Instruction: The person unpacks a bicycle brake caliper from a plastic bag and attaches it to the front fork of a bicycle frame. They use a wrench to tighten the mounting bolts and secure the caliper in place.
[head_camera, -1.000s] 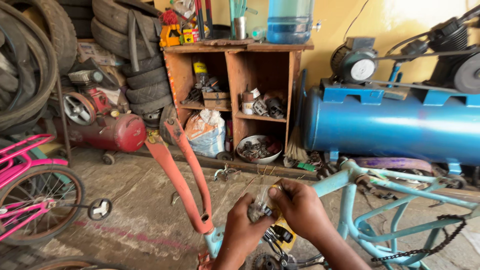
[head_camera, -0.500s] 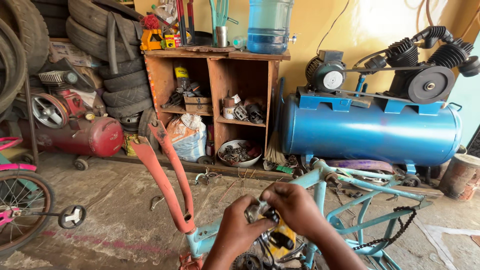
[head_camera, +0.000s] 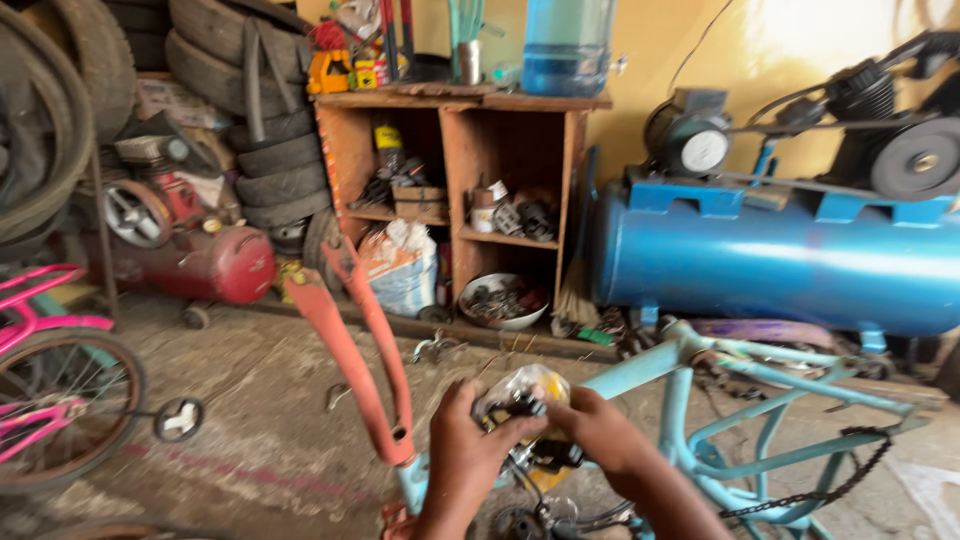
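Observation:
My left hand (head_camera: 462, 448) and my right hand (head_camera: 604, 432) both grip a small clear plastic packet (head_camera: 522, 393) with yellow and black contents, held low in the middle of the view. Just under it stands an upturned light-blue bicycle frame (head_camera: 690, 400) with a loose chain (head_camera: 820, 490) at the right. An orange-red fork (head_camera: 355, 345) rises from the frame at the left of my left hand. What the packet holds is too blurred to tell.
A pink bicycle with a training wheel (head_camera: 60, 400) stands at the left. Behind are a red compressor (head_camera: 205, 262), stacked tyres (head_camera: 255, 100), a wooden shelf (head_camera: 460, 180) of parts with a water bottle (head_camera: 567, 40) on top, and a big blue compressor tank (head_camera: 780, 262).
The view has shifted a little. Both hands have stayed on the packet above the frame, lifting it slightly and turning it so more of the clear plastic shows.

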